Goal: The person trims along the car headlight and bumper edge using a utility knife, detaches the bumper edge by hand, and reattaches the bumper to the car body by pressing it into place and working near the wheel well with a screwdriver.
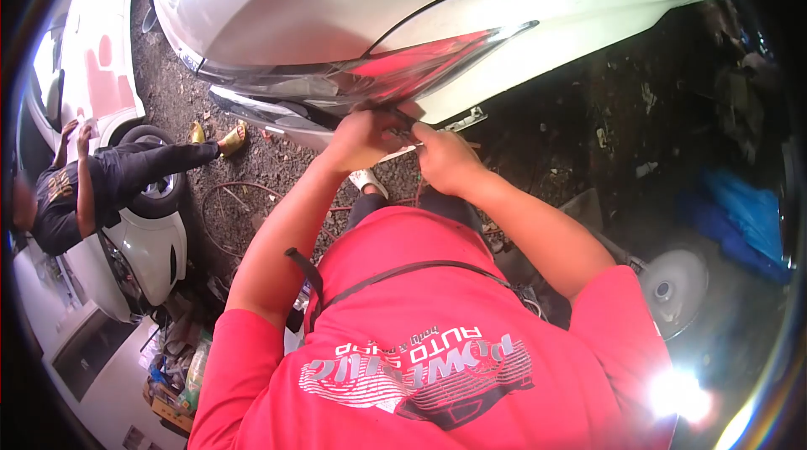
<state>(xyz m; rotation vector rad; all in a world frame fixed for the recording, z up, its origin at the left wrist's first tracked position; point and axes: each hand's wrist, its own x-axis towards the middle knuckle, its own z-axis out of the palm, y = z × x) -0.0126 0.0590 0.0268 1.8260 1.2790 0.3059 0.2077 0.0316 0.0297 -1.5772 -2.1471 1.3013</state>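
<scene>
My left hand (367, 144) is closed at the lower edge of a car headlight (319, 84), its fingers curled round a small dark piece (398, 124). Just beside it, my right hand (448, 161) is closed too, thumb and fingertips meeting at the same spot. What exactly sits between the fingers is too small and dark to name. Above both hands, the headlight's clear lens shows a red reflection. A light-coloured fender (538, 46) surrounds it, and a metal bracket (467, 119) sticks out below the fender, right of my hands.
At left, a co-worker in dark clothes (76, 202) has both hands on another white car with reddish patches (104, 67). A wheel (155, 177) is near them. A thin red hose (220, 240) curves over gravel. Right are a grey disc (672, 290) and blue sheeting (744, 219).
</scene>
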